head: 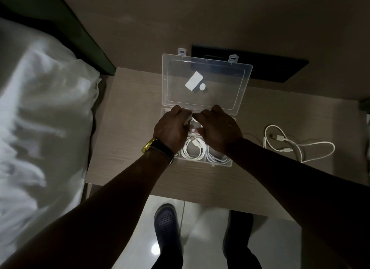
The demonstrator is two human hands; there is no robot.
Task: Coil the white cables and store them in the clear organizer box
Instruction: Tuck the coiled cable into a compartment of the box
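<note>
Both hands [172, 128] [217, 129] pressing cable [195, 126] into box [228, 164] (lid open).

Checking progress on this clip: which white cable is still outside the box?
The loose cable sprawled on the table, right of the clear box. It lies uncoiled, plugs showing; the others sit coiled inside compartments.

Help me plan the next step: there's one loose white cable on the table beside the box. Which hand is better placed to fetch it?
Probably the right hand. The loose cable lies on the table to the right of the organizer box, on that hand's side. The left hand would have to cross over the box.
</note>
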